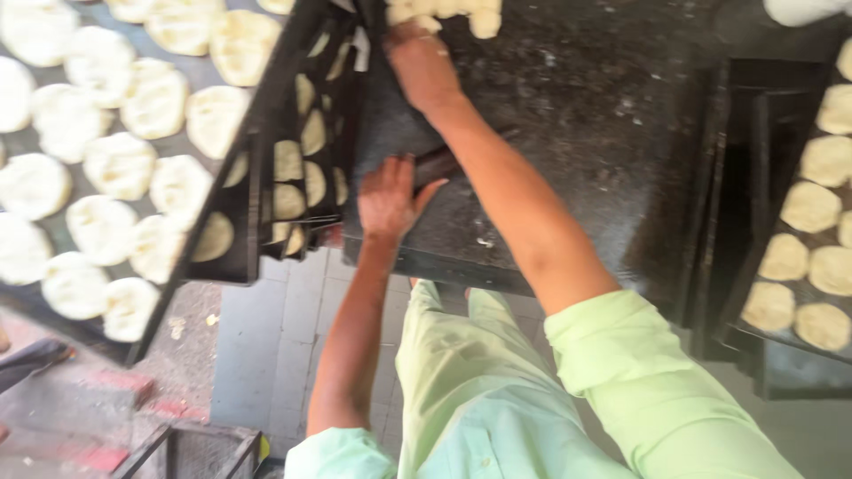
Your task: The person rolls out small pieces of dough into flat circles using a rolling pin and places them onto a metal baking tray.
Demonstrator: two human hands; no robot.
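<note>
The left hand (387, 197) lies flat, fingers spread, on a dark, flour-speckled metal tray (568, 133) resting on the desk. The right hand (421, 66) grips the tray's far-left edge, fingers curled. Pale flat dough rounds (120, 164) fill the adjacent tray.

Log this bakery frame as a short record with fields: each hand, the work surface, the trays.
left hand: flat on the near left part of the dark worktop, beside a dark tool handle
right hand: reaching to the far left edge of the worktop, near dough pieces
dark worktop: speckled with flour
left trays: stacked, tilted, filled with flat dough rounds
right trays: more dough rounds
</note>
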